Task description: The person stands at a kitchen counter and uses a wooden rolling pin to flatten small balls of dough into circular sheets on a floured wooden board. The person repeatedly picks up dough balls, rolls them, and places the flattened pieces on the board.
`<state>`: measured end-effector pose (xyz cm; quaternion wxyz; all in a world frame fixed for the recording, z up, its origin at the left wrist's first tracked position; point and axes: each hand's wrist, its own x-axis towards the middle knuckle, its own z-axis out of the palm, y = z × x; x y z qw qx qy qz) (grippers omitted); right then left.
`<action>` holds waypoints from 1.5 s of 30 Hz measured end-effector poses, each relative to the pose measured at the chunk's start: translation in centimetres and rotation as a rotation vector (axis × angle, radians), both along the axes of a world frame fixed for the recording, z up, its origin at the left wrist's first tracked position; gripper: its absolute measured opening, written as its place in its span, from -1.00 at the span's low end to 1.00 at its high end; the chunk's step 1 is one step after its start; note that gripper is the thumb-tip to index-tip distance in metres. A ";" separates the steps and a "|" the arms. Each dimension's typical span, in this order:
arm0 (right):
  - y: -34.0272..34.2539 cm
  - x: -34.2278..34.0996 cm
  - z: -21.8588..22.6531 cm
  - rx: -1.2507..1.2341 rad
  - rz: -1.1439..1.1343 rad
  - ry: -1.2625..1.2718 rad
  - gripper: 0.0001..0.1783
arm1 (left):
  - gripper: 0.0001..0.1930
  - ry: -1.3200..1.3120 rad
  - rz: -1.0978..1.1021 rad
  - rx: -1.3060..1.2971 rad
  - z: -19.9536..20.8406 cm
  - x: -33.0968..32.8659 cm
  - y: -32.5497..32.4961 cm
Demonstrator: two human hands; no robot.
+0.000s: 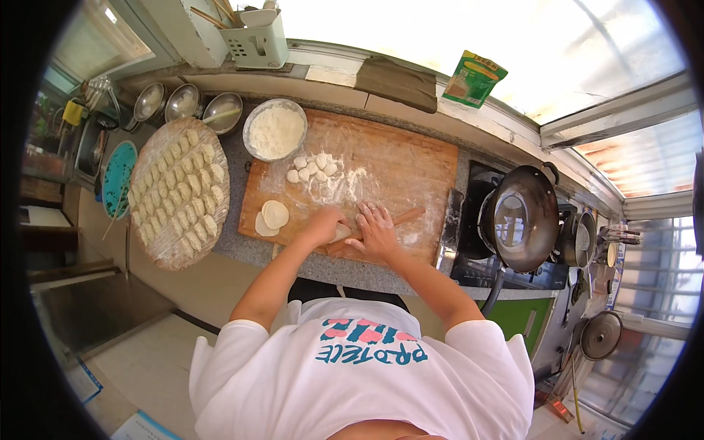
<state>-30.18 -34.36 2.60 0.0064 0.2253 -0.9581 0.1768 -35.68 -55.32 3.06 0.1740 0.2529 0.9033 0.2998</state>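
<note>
Bench (334, 271) carries a floured wooden board (411, 165). Both forearms (284, 271) reach forward, converging near its front edge. Rolling pin (409, 215) lies beneath the right hand (376, 231), fingers spread. Left hand (321, 227) curled narrow; grip cannot be confirmed. Dough piece (342, 232) sits between hands.

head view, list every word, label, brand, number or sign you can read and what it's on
Shirt: large teal lettering with pink shapes; wording not copied here.
Green packet: printing, mostly too small to read; not copied.
Paper at bottom left: any print too small to read.
</note>
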 end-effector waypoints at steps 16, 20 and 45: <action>2.3 1.9 -1.5 0.042 0.135 0.022 -0.30 | -0.88 0.057 0.018 -0.151 1.0 -0.8 -0.9; -0.5 -1.2 0.5 0.015 -0.021 0.021 -0.24 | -0.87 0.021 0.098 -0.106 1.0 -1.0 -1.1; -1.8 -3.3 -1.3 0.026 -0.107 0.029 -0.11 | -0.83 -0.206 0.124 -0.140 3.1 -1.3 -1.3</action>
